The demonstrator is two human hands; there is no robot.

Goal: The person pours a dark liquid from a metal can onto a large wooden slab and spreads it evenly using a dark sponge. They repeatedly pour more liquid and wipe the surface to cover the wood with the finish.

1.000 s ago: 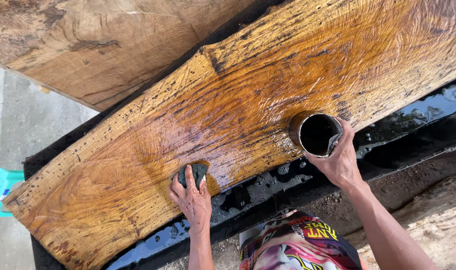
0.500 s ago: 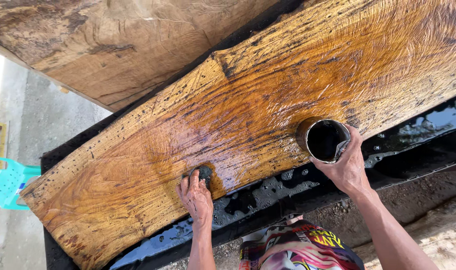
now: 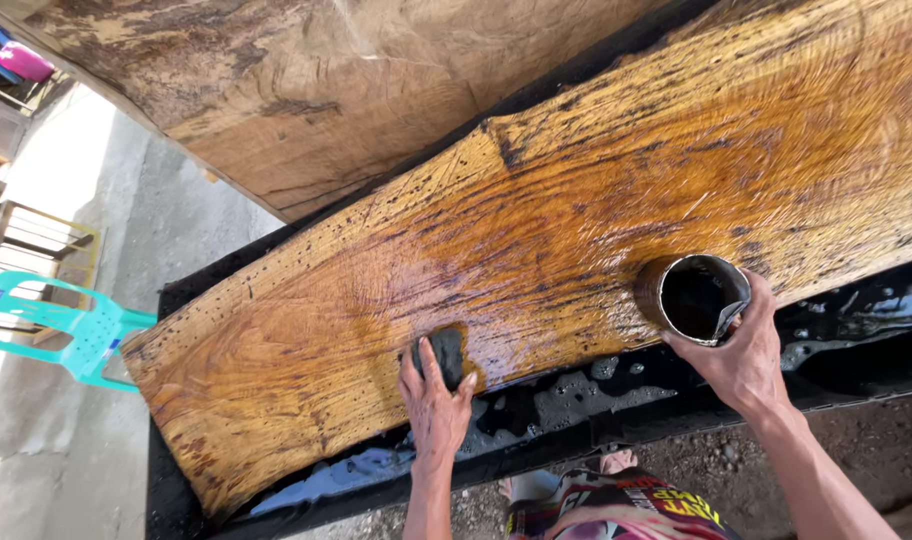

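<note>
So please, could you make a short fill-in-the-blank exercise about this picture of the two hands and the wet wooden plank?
1. The left hand presses a dark ____ against the wet plank.
2. The right hand holds a round ____ with dark liquid inside.
3. Under the plank's near edge lies a black ____ with wet puddles.
4. At the far left stands a plastic ____ of turquoise colour.

Missing words: sponge; can; sheet; chair

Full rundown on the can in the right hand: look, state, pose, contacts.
The can is a small open-topped metal cylinder, stained outside, its inside dark with liquid or residue. It tilts with its mouth toward the camera, at the lower edge of the wet wooden slab. The right hand grips it from below, fingers around its rim and side.
</note>
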